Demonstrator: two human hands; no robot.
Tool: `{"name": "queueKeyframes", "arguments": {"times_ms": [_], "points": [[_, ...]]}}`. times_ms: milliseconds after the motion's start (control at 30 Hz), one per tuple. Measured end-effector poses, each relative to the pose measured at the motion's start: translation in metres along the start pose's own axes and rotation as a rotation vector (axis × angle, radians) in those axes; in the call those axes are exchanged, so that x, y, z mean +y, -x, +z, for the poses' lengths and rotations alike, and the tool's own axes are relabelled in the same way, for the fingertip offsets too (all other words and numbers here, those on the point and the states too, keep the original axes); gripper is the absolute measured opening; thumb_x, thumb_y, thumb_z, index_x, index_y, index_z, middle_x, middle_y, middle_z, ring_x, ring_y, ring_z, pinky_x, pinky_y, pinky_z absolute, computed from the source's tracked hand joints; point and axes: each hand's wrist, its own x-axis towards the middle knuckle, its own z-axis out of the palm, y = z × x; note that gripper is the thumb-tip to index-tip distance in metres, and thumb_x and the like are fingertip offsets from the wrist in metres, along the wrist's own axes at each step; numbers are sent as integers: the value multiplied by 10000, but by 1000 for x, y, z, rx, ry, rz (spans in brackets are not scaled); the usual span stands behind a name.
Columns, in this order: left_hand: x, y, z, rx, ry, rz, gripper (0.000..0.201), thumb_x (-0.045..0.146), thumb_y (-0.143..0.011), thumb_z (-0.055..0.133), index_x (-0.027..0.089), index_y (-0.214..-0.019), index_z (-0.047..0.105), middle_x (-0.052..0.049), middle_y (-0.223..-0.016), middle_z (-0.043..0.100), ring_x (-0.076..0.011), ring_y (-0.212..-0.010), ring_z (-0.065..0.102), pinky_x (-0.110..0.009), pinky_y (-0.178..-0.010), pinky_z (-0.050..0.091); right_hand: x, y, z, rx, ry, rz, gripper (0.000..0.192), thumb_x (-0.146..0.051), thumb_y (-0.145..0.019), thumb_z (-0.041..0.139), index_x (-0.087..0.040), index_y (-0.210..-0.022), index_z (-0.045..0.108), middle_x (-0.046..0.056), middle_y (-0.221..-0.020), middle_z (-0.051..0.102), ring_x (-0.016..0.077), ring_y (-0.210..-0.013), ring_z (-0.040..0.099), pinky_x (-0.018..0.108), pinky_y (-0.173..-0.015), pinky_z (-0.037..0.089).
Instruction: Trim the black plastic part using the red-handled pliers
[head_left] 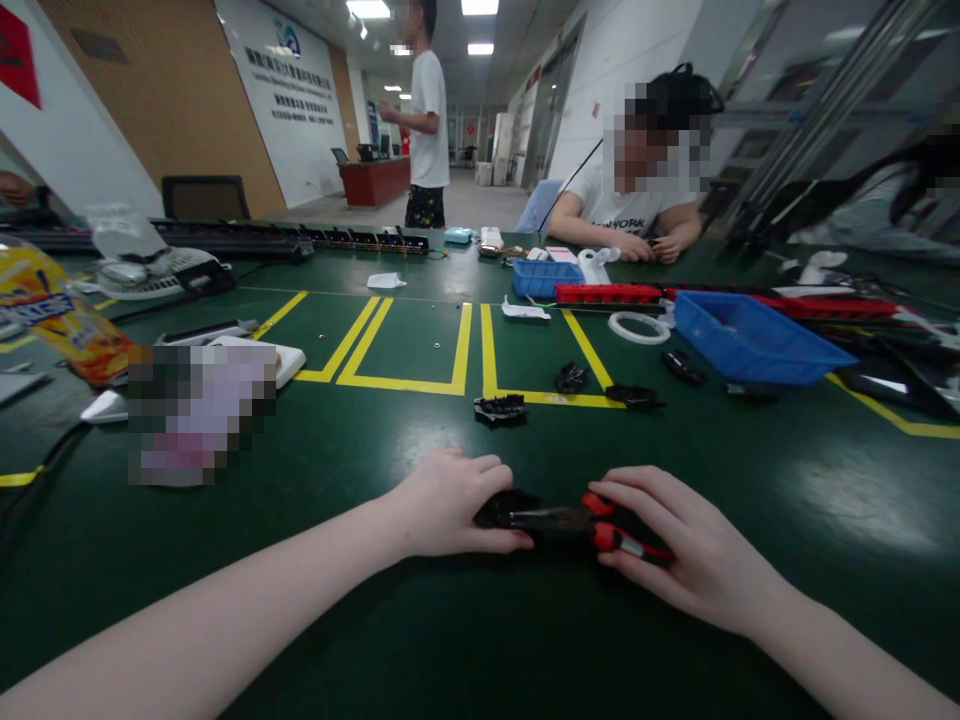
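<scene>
At the near edge of the green table (420, 430): red-handled pliers (592, 525), handles wrapped by the right hand (675, 545), nose on a small black part (504, 508) lying on the mat. Left hand (450, 505), fingers curled over that part, pinning it. Risk, as judged: jaws sit just beside the left fingertips; a slip could pinch them or flick the part toward loose black pieces (501, 408) beyond.

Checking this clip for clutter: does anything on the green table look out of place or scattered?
Mildly. Three small black parts lie loose on the yellow tape lines, outside the blue bin. Nothing looks spilled or broken.
</scene>
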Motion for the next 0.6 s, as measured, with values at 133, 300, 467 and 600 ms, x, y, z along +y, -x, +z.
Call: {"name": "queueKeyframes", "arguments": {"times_ms": [133,300,467,600], "points": [[0,0,0,-7,-9,-2,439,628,-842,500,195,-909,534,19,-824,597,-134,-636,555,-280,-603,393,-1,-1,0,-20,-2,2,437,-397,-834,578,-212,-1226,520,118,-1102,622,233,-953,626,352,-758,552],[0,0,0,-12,-13,-4,441,628,-845,497,195,-923,535,15,-830,602,-140,-653,563,-283,-607,398,-5,-5,-3,-14,14,-10,404,-414,-840,558,-197,-1180,548,118,-1065,647,232,-937,639,353,-756,559],[0,0,-1,-8,-15,-3,426,617,-859,485,199,-926,531,11,-839,606,-149,-658,564,-280,-605,389,-6,-6,-5,-7,24,-46,378,-405,-841,564,-183,-1146,549,117,-1037,653,219,-918,649,327,-732,566],[0,0,-1,-20,-31,3,447,638,-832,510,203,-931,526,10,-832,606,-152,-646,562,-278,-583,381,-4,-3,-3,-8,-15,-25,379,-409,-834,566,-194,-1146,551,110,-1039,651,212,-901,649,317,-731,557]]}}
